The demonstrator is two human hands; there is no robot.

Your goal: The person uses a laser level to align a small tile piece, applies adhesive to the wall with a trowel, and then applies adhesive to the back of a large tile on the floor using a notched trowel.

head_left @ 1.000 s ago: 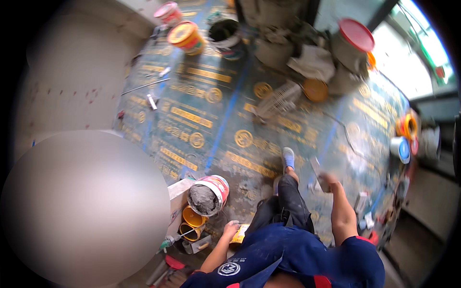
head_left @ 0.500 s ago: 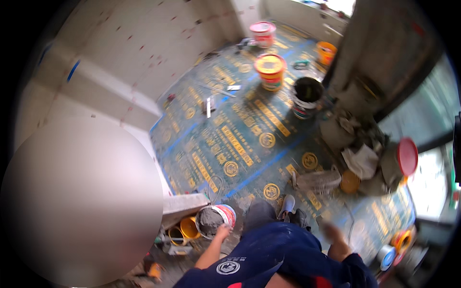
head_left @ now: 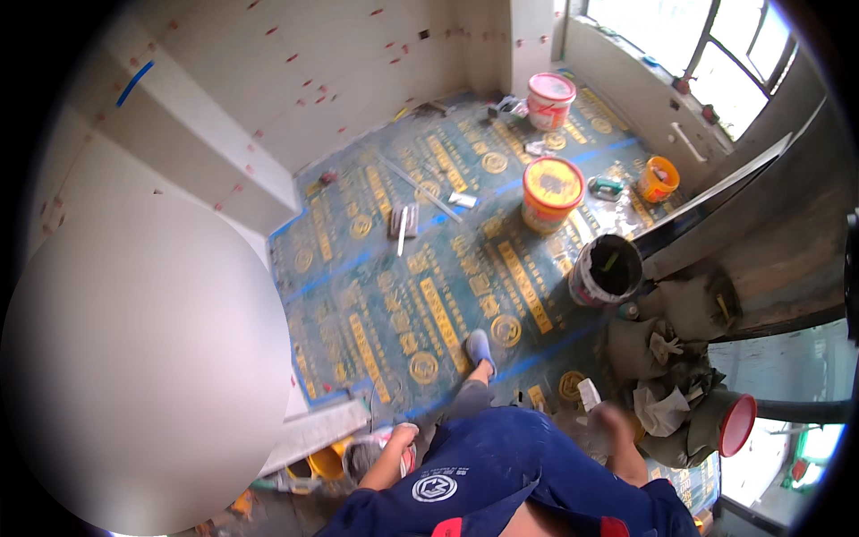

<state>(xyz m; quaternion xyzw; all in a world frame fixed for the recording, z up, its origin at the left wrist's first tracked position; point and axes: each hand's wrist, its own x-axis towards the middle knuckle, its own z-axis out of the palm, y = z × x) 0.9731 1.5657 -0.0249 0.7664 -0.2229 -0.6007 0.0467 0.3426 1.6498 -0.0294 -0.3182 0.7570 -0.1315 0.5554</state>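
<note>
One left hand (head_left: 403, 436) curls its fingers on a red-and-white plastic bucket (head_left: 409, 460), seemingly mid-carry, needing steadiness next; the right hand (head_left: 614, 426) is too blurred to tell.

Dark green, yellow-printed floor sheeting (head_left: 470, 268) carries a pink-lidded round bucket (head_left: 548, 106), a yellow-lidded round bucket (head_left: 550, 204), a small open orange bucket (head_left: 656, 191), a dark-mouthed open bucket (head_left: 585, 285) and a long grey strip (head_left: 408, 181).

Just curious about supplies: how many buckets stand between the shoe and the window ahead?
4: pink-lidded bucket farthest back, yellow-topped bucket nearer, small orange bucket at right, dark-mouthed bucket nearest. Others may be hidden.
</note>
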